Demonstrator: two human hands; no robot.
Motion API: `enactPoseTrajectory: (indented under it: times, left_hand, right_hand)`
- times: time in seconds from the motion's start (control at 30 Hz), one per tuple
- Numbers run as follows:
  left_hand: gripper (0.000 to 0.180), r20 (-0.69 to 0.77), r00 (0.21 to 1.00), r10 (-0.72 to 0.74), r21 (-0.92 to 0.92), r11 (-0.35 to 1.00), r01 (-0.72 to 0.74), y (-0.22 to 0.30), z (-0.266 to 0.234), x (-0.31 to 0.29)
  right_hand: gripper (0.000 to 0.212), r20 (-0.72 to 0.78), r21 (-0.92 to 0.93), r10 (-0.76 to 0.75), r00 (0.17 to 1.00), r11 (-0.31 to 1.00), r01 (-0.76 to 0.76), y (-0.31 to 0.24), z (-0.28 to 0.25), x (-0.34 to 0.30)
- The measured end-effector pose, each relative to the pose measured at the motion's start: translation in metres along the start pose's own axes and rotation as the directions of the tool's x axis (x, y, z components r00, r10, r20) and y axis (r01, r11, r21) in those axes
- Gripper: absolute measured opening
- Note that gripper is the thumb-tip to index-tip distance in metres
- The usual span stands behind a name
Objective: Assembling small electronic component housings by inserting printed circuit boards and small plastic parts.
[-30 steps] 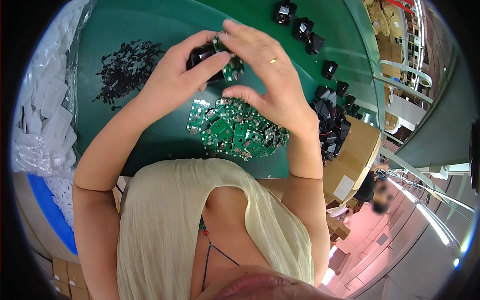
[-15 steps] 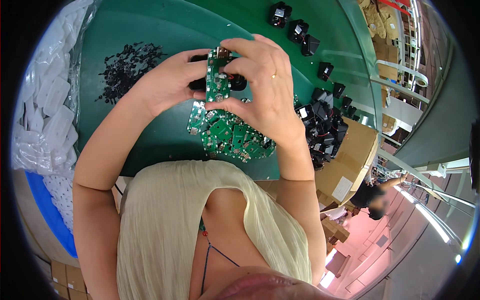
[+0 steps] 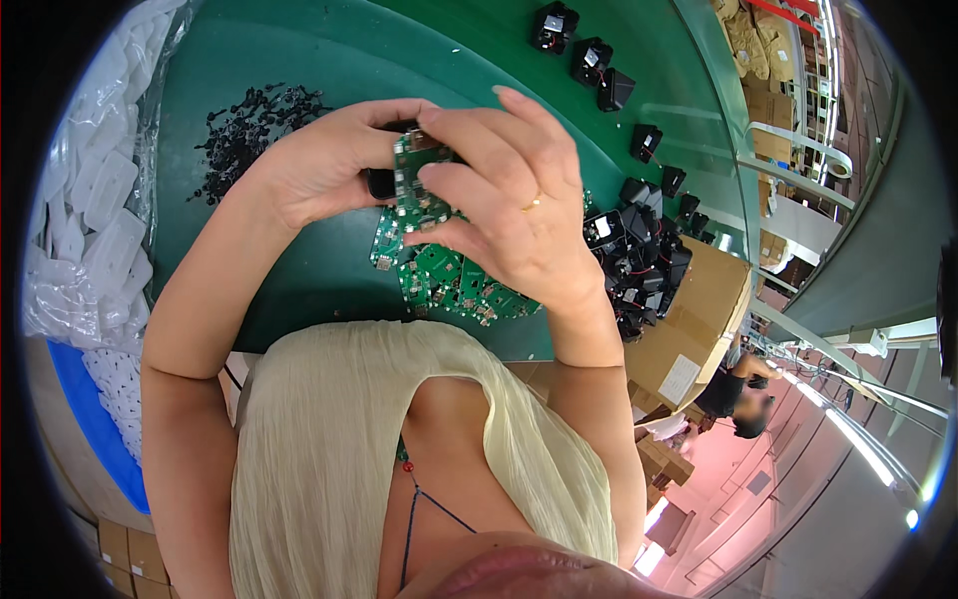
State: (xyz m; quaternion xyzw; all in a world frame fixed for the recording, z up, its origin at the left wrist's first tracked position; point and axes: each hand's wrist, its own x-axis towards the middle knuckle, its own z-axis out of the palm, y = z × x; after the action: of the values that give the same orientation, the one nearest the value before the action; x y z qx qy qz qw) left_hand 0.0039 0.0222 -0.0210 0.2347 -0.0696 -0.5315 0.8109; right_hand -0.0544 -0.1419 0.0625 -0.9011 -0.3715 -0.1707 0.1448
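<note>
Over the green table (image 3: 289, 280), both hands meet around one small assembly. My left hand (image 3: 329, 160) grips a black plastic housing (image 3: 380, 184), mostly covered by the fingers. A green circuit board (image 3: 410, 185) lies tilted against the housing's right side. My right hand (image 3: 514, 190) pinches this board, index and middle fingers at its upper part and thumb near its lower end. Whether the board sits inside the housing is hidden. Just beneath the hands lies a heap of loose green circuit boards (image 3: 464, 285).
Small black parts (image 3: 244, 140) are piled at the left. White plastic pieces in clear bags (image 3: 95, 220) line the left edge. Black housings (image 3: 639, 255) crowd beside a cardboard box (image 3: 704, 319) at right, with several more (image 3: 591, 62) farther off. A person (image 3: 733, 399) is in the right background.
The circuit board has turned and shifted slightly left and down, so its face shows less. My right hand's fingers have moved left over it. Less of the black housing shows.
</note>
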Motion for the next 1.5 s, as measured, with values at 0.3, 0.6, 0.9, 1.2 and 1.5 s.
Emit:
enactPoseTrajectory:
  times: [0.3,0.6,0.9,1.2,1.5]
  left_hand:
    - [0.020,-0.332,0.934,0.133,-0.148,0.971,-0.191,-0.008,0.022,-0.001]
    - [0.025,-0.375,0.764,0.525,0.492,0.811,-0.316,-0.018,0.031,0.002]
    - [0.036,-0.188,0.746,0.639,0.707,0.615,-0.348,-0.024,0.034,0.002]
    - [0.034,-0.176,0.741,0.648,0.728,0.593,-0.346,-0.024,0.033,0.002]
    - [0.035,-0.197,0.740,0.643,0.700,0.621,-0.353,-0.027,0.034,0.004]
  right_hand:
    - [0.036,-0.074,0.259,0.079,0.994,0.964,-0.058,0.017,0.024,-0.007]
    - [0.022,-0.334,-0.115,0.196,0.922,0.962,-0.246,0.009,0.032,-0.008]
    - [0.021,-0.284,-0.076,0.242,0.928,0.959,-0.273,0.011,0.034,-0.003]
    - [0.021,-0.248,-0.017,0.236,0.940,0.969,-0.248,0.014,0.030,-0.001]
    - [0.022,-0.184,-0.020,0.249,0.951,0.966,-0.257,0.016,0.029,-0.004]
